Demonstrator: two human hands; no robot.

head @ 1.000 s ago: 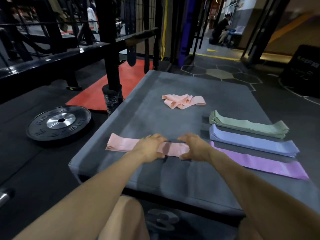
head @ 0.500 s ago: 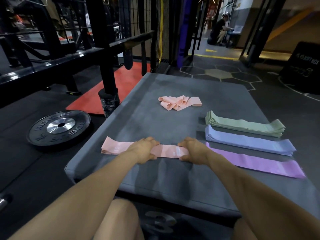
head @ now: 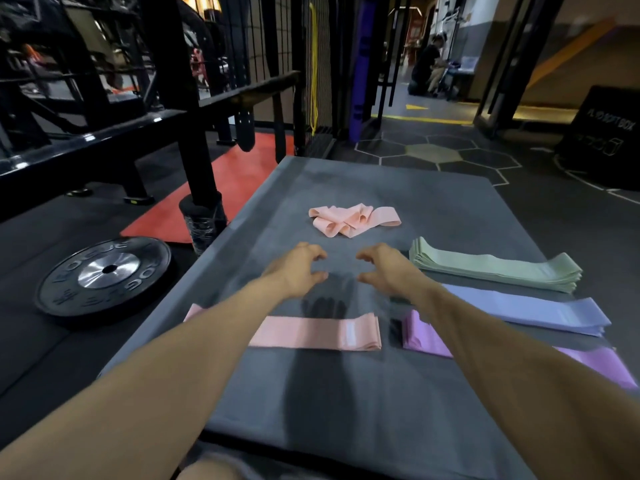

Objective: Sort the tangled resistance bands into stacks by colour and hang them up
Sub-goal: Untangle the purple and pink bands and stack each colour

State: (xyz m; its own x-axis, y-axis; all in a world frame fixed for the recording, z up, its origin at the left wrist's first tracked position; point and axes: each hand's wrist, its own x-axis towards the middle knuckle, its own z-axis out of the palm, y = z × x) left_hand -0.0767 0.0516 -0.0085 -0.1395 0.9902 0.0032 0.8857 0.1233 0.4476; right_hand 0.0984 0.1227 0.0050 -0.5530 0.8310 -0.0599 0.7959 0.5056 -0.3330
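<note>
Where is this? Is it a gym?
Most likely a gym, yes. A black weight plate lies on the rubber floor, a heavy black steel rack stands beside it, and stretchy resistance bands sit sorted on a grey padded mat.

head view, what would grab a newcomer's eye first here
Two bare hands, left hand and right hand, reach empty over the grey mat toward a tangled pink heap at its far middle. Near them lies a flat pink band, and along the right edge sit green, blue and purple stacks. A black weight plate lies on the floor, left.
</note>
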